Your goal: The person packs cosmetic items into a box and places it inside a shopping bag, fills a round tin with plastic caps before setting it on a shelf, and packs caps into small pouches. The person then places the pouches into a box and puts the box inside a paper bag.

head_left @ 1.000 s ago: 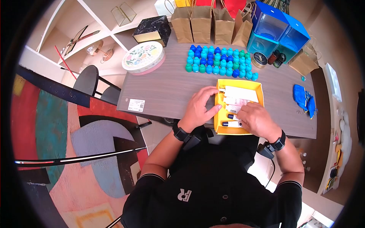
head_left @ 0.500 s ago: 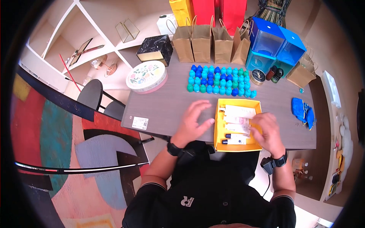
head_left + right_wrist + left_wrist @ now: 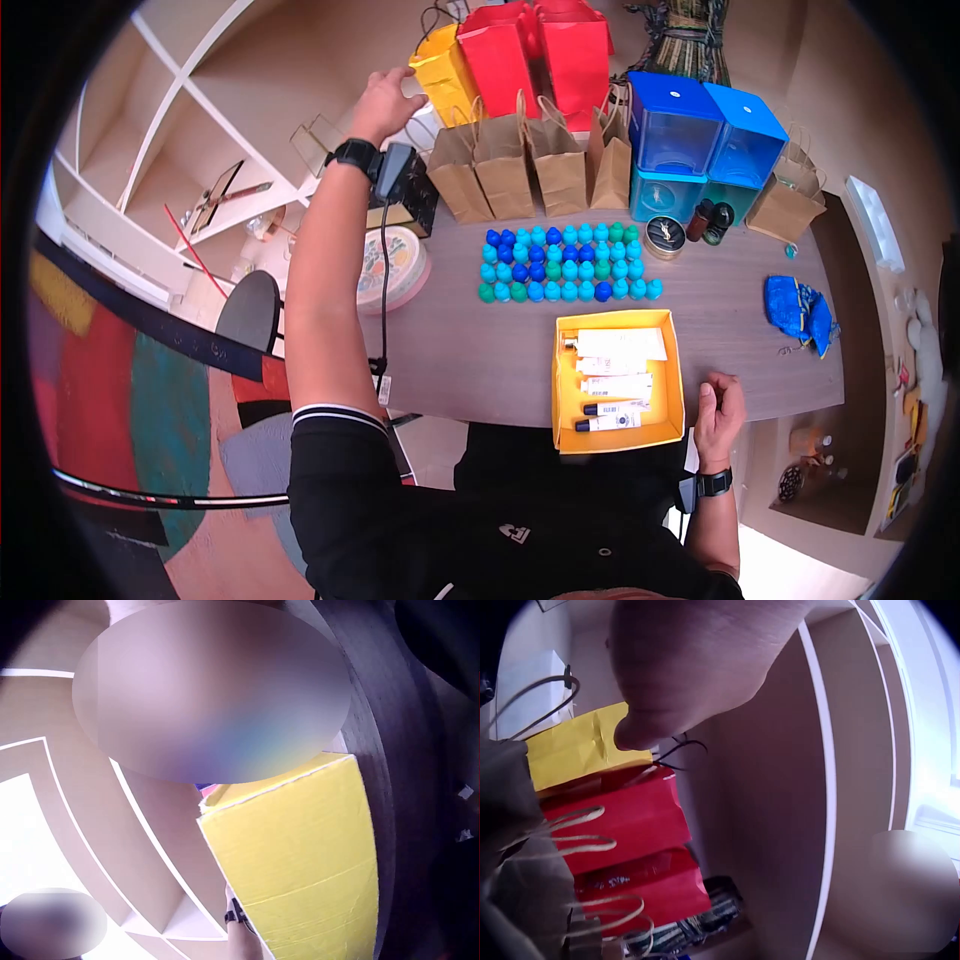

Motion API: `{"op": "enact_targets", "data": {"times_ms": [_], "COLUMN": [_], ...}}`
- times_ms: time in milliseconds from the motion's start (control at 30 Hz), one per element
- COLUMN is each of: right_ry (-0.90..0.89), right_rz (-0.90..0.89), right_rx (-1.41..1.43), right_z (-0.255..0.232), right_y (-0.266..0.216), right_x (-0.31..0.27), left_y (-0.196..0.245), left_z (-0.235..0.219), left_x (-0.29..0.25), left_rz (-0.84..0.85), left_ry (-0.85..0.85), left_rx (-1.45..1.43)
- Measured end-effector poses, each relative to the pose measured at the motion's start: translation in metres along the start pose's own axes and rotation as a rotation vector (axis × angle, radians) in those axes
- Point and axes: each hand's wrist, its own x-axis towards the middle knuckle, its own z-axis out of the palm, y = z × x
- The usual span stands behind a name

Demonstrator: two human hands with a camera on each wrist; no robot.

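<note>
My left hand (image 3: 385, 105) is stretched out to the back left, its fingertips right at the upper edge of a yellow paper bag (image 3: 442, 72). Thumb and fingers stand apart. In the left wrist view the thumb (image 3: 634, 733) overlaps the same yellow bag (image 3: 581, 750). Loosely curled, my right hand (image 3: 718, 415) rests by the table's front edge, just right of a yellow box (image 3: 665, 432). Several white tubes, among them a large tube (image 3: 625, 343), lie side by side in that box. The right wrist view shows the box's side (image 3: 300, 862) up close.
Two red bags (image 3: 500, 60) stand beside the yellow one, with brown paper bags (image 3: 505, 165) in front. Rows of blue and green small bottles (image 3: 570, 265) occupy the table's middle. Blue clear boxes (image 3: 675, 125), a round tin (image 3: 664, 237) and a blue pouch (image 3: 800, 312) are at right.
My left hand has left the yellow box's side and reached far forward to the yellow bag. The right hand has drawn back from over the tubes to beside the box.
</note>
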Motion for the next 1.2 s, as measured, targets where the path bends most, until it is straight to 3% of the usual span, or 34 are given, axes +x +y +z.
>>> {"op": "enact_targets", "data": {"times_ms": [67,267,467,600,833,967,1133,1200], "right_ry": [0.021,0.079,0.065,0.068,0.066,0.058,0.041,0.023], "right_rz": [-0.091,-0.036,-0.049,-0.084,-0.067,-0.059,-0.079,-0.065], "right_rx": [-0.050,-0.029,-0.030,-0.061,-0.041,-0.006,-0.029,0.010], "right_z": [0.002,0.002,0.001,0.000,0.000,0.001,-0.002,-0.002], "right_y": [0.003,0.006,0.004,0.004,0.001,0.008,0.009,0.011], "right_x": [0.001,-0.001,0.000,0.001,-0.001,-0.003,-0.004,-0.005], "left_y": [-0.007,-0.026,-0.022,-0.015,-0.007,-0.021,-0.014,0.011], "left_z": [0.012,0.036,0.048,0.035,-0.088,-0.177,-0.270,-0.296], "left_x": [0.033,0.089,0.095,0.085,0.059,0.006,-0.121,-0.182], "left_rz": [-0.016,-0.122,-0.145,-0.116,-0.105,-0.045,-0.037,-0.082], "left_ry": [-0.031,-0.161,-0.255,0.002,0.253,0.319,0.259,0.188], "left_rx": [0.044,-0.010,0.100,0.223,0.225,0.231,0.185,0.173]}}
